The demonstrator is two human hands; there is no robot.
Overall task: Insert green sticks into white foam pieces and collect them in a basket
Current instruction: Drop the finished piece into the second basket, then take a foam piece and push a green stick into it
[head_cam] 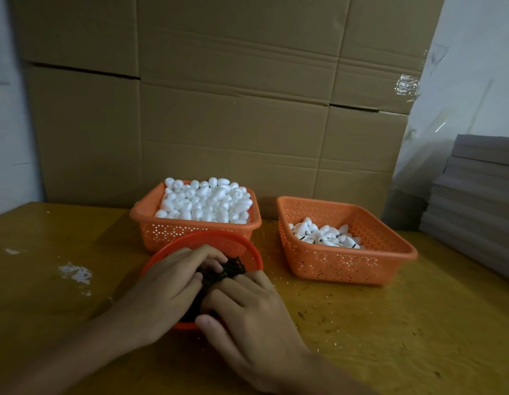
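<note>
Orange plastic all round: heaped with bare white foam pieces point(204, 202) in the back basket point(190, 229), only thinly lined with finished pieces point(324, 236) in the collecting basket point(347, 260) at right. Early going, by that reckoning. Down in the round bowl point(219, 238), left hand point(167, 283) and right hand point(247, 312), both curled about a bunch of green sticks point(227, 269); no foam in either grasp.
</note>
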